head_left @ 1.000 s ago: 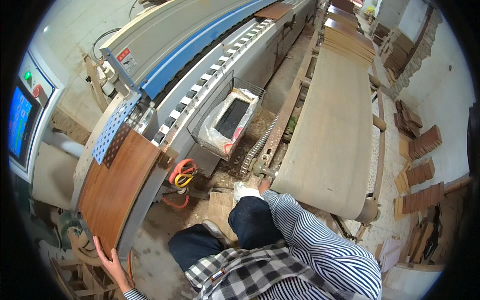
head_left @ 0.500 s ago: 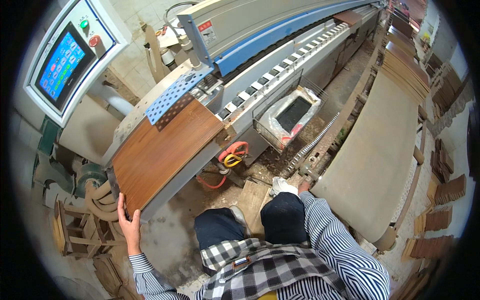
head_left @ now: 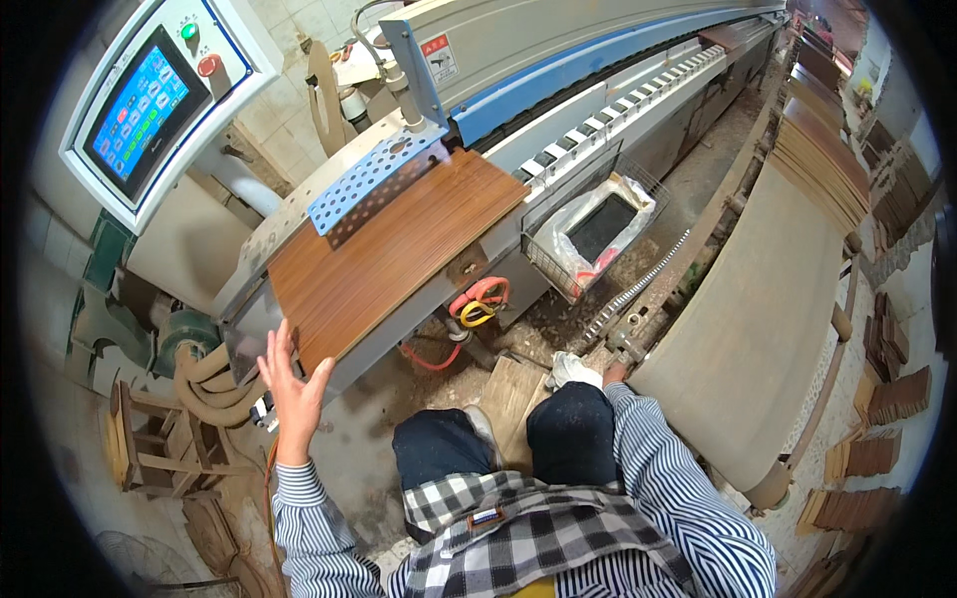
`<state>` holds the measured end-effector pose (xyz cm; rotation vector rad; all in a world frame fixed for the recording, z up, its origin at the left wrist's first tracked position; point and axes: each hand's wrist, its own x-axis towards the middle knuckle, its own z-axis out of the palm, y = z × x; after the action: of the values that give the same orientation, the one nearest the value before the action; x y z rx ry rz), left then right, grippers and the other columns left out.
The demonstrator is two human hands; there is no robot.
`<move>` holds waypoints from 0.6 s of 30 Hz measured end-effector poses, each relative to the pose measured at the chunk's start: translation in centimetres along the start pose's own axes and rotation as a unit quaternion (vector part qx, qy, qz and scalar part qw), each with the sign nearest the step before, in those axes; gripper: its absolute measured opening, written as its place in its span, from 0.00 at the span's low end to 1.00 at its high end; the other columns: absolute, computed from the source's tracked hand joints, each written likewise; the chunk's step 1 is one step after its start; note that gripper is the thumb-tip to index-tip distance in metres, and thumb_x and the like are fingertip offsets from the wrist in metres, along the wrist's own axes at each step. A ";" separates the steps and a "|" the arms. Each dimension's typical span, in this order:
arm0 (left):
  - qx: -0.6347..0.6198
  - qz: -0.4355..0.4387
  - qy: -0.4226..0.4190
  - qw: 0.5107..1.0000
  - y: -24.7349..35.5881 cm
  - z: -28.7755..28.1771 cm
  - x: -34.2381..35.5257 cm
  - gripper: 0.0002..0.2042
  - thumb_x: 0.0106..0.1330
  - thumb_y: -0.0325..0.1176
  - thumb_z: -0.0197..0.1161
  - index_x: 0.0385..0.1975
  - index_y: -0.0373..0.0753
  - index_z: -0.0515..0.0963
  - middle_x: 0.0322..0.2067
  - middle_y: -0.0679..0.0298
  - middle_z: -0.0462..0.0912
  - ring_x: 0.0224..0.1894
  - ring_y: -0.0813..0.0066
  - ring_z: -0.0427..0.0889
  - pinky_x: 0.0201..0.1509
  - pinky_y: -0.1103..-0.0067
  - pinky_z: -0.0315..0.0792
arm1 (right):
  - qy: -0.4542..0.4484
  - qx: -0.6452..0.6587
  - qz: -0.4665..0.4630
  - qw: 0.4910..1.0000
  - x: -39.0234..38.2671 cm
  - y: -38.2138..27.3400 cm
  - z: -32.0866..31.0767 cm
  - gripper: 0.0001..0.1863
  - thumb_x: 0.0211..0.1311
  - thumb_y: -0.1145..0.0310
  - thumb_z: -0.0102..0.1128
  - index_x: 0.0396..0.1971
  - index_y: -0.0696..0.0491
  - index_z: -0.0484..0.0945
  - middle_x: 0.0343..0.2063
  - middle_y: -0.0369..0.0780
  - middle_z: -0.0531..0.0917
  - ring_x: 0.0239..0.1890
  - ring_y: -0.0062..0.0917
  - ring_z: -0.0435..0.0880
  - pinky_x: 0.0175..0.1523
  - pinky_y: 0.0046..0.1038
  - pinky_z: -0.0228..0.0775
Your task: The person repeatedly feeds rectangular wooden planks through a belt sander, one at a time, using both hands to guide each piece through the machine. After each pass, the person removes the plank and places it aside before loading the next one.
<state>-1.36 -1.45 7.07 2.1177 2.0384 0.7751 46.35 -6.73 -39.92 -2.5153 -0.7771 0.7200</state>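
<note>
I had the left hand [head_left: 292, 404], fingers spread, at the near left edge of the brown board [head_left: 389, 261]; the right hand [head_left: 615, 373], well apart beside the belt [head_left: 748, 339], had a grip I could not make out; a running belt might have nipped it; the board lay on the machine's table [head_left: 399, 331], partly under the blue perforated plate [head_left: 374, 181]; uneven pushing could have skewed it.

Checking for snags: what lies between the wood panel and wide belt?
The head view shows red and yellow loops, a wire basket and a metal chain between them.
</note>
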 end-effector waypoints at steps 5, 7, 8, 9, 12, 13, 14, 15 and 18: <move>-0.013 0.023 -0.005 1.000 3.4 2.4 2.0 0.39 0.61 0.48 0.65 0.69 0.40 0.57 0.66 0.52 0.64 0.73 0.55 0.52 0.75 0.58 0.35 | 0.124 0.052 -0.111 0.985 0.9 2.3 2.5 0.04 0.50 0.77 0.61 0.22 0.63 0.79 0.26 0.59 0.78 0.30 0.50 0.80 0.34 0.46 0.70; -0.021 0.027 -0.002 0.999 4.5 3.5 2.6 0.39 0.61 0.49 0.65 0.69 0.40 0.57 0.66 0.50 0.64 0.73 0.53 0.52 0.75 0.58 0.38 | 0.123 0.081 -0.111 0.983 1.0 2.6 2.6 0.04 0.48 0.76 0.62 0.21 0.62 0.79 0.26 0.57 0.79 0.31 0.51 0.80 0.35 0.46 0.71; -0.041 0.038 -0.015 0.998 4.8 3.6 2.7 0.39 0.61 0.49 0.65 0.69 0.40 0.57 0.66 0.50 0.64 0.73 0.53 0.52 0.75 0.59 0.38 | 0.124 0.086 -0.119 0.981 0.9 2.2 2.4 0.04 0.47 0.77 0.62 0.21 0.62 0.79 0.26 0.57 0.79 0.31 0.51 0.80 0.36 0.46 0.71; -0.062 0.048 -0.027 0.997 5.0 3.7 2.8 0.39 0.62 0.49 0.65 0.69 0.40 0.57 0.66 0.50 0.64 0.73 0.53 0.52 0.75 0.59 0.38 | 0.126 0.091 -0.127 0.980 0.8 2.0 2.2 0.03 0.47 0.77 0.61 0.22 0.61 0.80 0.26 0.57 0.80 0.31 0.51 0.80 0.36 0.46 0.71; -0.051 0.087 -0.020 0.995 4.4 3.3 3.0 0.36 0.60 0.45 0.67 0.66 0.40 0.62 0.63 0.51 0.67 0.69 0.54 0.60 0.72 0.62 0.50 | 0.140 0.100 -0.131 0.976 0.8 2.2 2.5 0.03 0.46 0.78 0.60 0.23 0.61 0.80 0.26 0.56 0.80 0.32 0.51 0.80 0.38 0.46 0.71; -0.043 0.093 -0.010 0.995 3.8 2.8 2.8 0.35 0.59 0.44 0.68 0.65 0.39 0.64 0.62 0.51 0.69 0.67 0.54 0.63 0.71 0.63 0.53 | 0.147 0.102 -0.129 0.975 0.9 2.1 2.6 0.03 0.45 0.78 0.60 0.23 0.60 0.79 0.26 0.56 0.80 0.32 0.51 0.80 0.38 0.46 0.71; -0.032 0.099 -0.001 0.995 3.0 2.1 2.5 0.34 0.58 0.43 0.68 0.64 0.39 0.66 0.61 0.51 0.71 0.66 0.54 0.66 0.70 0.64 0.57 | 0.145 0.101 -0.122 0.977 0.8 2.1 2.8 0.03 0.45 0.79 0.59 0.23 0.60 0.79 0.26 0.56 0.80 0.32 0.52 0.80 0.38 0.46 0.71; 0.020 0.132 0.034 0.991 1.8 1.6 2.1 0.30 0.57 0.42 0.69 0.59 0.38 0.71 0.56 0.53 0.76 0.59 0.55 0.72 0.64 0.66 0.64 | 0.142 0.100 -0.115 0.978 0.8 2.1 3.0 0.03 0.45 0.79 0.59 0.23 0.61 0.79 0.26 0.56 0.80 0.33 0.52 0.80 0.38 0.46 0.71; 0.138 0.131 0.026 0.981 -2.3 -0.6 0.2 0.28 0.56 0.44 0.70 0.55 0.38 0.74 0.47 0.55 0.81 0.48 0.57 0.78 0.53 0.68 0.68 | 0.132 0.111 -0.130 0.976 0.1 1.7 2.7 0.03 0.45 0.80 0.58 0.23 0.61 0.77 0.26 0.57 0.79 0.33 0.53 0.79 0.36 0.45 0.69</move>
<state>-3.70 -1.23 6.67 2.5833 2.0199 0.6123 45.56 -7.37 -43.00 -2.1967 -0.8559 0.3512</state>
